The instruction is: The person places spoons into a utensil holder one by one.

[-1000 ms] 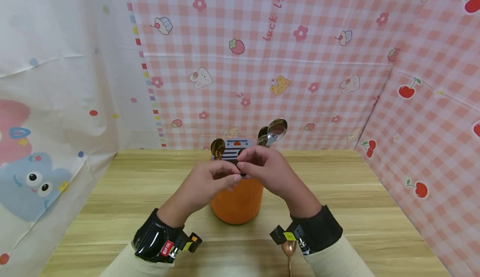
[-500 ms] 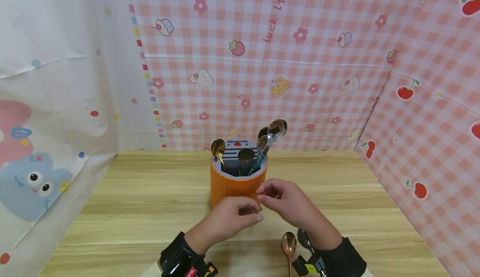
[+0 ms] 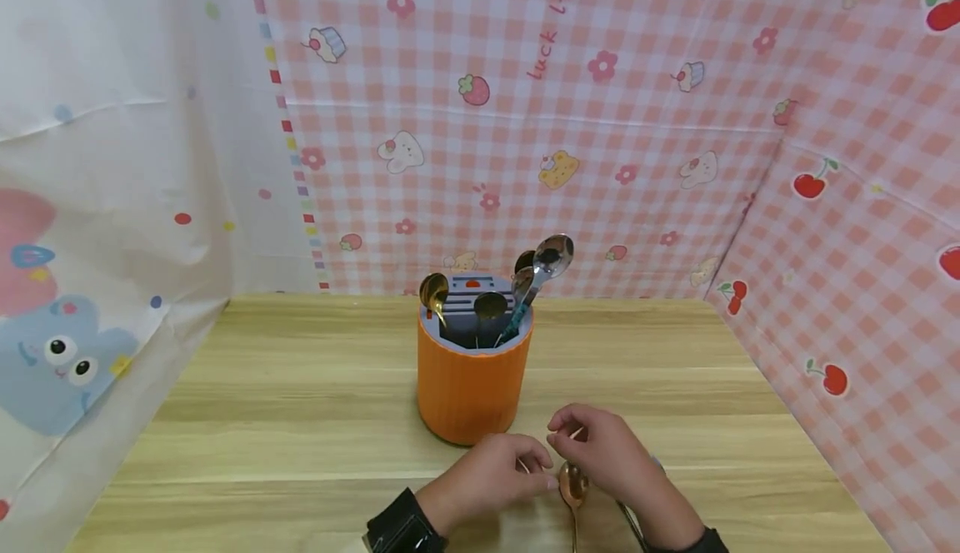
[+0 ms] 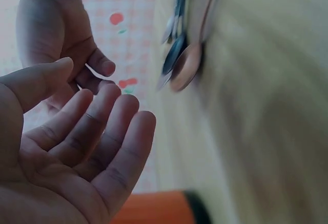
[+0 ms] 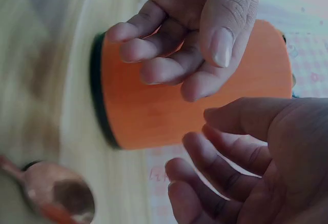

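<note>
My left hand [image 3: 491, 476] hovers over the table in front of the orange utensil holder [image 3: 471, 395], its fingers loosely bent with nothing in them. My right hand [image 3: 611, 457] is just right of it, also holding nothing, thumb apart from the fingers. A copper-coloured spoon [image 3: 573, 485] lies near both hands, bowl toward the holder. Beside it, partly hidden under my right arm in the head view, lies a dark spoon [image 4: 174, 55], clearer in the left wrist view. Upright in the holder stand a gold spoon [image 3: 434, 291], a silver spoon [image 3: 553, 256] and several others.
The holder's grey top [image 3: 480, 286] has slots behind its large opening. The wooden table [image 3: 315, 403] meets a pink checked cloth [image 3: 480, 120] at the back and right, and a white printed cloth [image 3: 150, 161] at the left.
Both hands have come down and right, from in front of the holder's opening to near the spoons on the table. The holder's opening and the spoons in it are now uncovered.
</note>
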`<state>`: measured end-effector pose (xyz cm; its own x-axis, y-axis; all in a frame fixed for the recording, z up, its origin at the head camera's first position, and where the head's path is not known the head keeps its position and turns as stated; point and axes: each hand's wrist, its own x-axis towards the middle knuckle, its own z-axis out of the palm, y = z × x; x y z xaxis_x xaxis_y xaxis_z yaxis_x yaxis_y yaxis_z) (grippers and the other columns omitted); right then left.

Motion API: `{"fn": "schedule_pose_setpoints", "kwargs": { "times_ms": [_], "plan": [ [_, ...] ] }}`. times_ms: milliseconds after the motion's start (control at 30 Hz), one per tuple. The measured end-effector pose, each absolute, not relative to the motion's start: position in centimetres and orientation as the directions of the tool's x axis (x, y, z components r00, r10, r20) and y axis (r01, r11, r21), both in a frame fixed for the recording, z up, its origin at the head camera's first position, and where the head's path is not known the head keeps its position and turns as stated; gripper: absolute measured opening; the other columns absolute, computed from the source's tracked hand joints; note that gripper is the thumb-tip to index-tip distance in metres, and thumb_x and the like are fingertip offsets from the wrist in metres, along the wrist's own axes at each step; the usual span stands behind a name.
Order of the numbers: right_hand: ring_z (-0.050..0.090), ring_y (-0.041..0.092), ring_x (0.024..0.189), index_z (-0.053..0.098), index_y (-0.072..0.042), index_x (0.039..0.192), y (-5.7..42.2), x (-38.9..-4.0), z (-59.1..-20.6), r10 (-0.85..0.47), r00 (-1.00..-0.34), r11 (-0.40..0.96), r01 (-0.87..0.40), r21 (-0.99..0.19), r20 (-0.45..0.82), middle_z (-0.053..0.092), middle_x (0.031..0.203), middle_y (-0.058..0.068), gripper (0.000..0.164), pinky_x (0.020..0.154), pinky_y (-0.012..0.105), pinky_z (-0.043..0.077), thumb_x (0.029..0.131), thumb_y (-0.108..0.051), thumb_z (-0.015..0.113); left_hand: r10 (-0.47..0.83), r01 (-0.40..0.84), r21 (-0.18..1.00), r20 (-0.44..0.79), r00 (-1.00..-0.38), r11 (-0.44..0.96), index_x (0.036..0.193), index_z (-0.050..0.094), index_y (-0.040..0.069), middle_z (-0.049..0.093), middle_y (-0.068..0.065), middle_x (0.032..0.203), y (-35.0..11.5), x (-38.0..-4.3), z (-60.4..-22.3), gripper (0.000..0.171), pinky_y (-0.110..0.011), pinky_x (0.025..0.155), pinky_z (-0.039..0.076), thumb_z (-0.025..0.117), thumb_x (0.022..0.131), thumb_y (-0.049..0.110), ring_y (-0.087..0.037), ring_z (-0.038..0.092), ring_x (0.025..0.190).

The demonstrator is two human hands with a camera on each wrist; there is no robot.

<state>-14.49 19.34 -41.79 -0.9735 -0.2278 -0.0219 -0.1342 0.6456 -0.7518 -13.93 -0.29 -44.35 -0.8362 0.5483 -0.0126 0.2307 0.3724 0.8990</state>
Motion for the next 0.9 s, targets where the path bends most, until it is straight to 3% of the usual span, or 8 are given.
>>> {"fn": "schedule_pose_setpoints", "kwargs": {
  "times_ms": [233,467,900],
  "plan": [
    [0.055,0.009,0.065,0.069,-0.016,0.094,20.9,-13.3,-44.0,-0.206,-0.977,0.743,-0.119,-0.659,-0.055,0.065,0.079,-0.009,0.007,0.056,0.026,0.044,0.089,-0.019,0.074,0.607,0.183,0.903,-0.101,-0.788,0.388,0.088,0.069,0.02,0.063,0.013,0.076,1.7,-13.1,-46.5,0.01,-0.022,0.066,0.045,0.078,0.09,0.024,-0.001,0.055,0.071],
    [0.056,0.007,0.07,0.07,-0.019,0.09,22.0,-12.3,-46.4,-0.214,-0.974,0.8,-0.135,-0.585,-0.069,0.063,0.076,-0.011,0.011,0.061,0.026,0.047,0.083,-0.017,0.077,0.641,0.156,0.893,-0.172,-0.748,0.422,0.093,0.07,0.016,0.066,0.012,0.079,2.9,-12.7,-47.6,0.009,-0.023,0.07,0.049,0.077,0.091,0.021,-0.001,0.058,0.074],
    [0.055,0.01,0.066,0.065,-0.022,0.087,22.4,-11.2,-48.5,-0.116,-0.987,0.802,-0.026,-0.597,-0.113,0.059,0.071,-0.01,0.007,0.061,0.03,0.045,0.085,-0.021,0.072,0.631,0.138,0.86,-0.242,-0.737,0.491,0.08,0.065,0.016,0.059,0.007,0.069,4.4,-11.8,-48.7,0.015,-0.024,0.061,0.043,0.076,0.09,0.019,-0.006,0.052,0.063]
  ]
}}
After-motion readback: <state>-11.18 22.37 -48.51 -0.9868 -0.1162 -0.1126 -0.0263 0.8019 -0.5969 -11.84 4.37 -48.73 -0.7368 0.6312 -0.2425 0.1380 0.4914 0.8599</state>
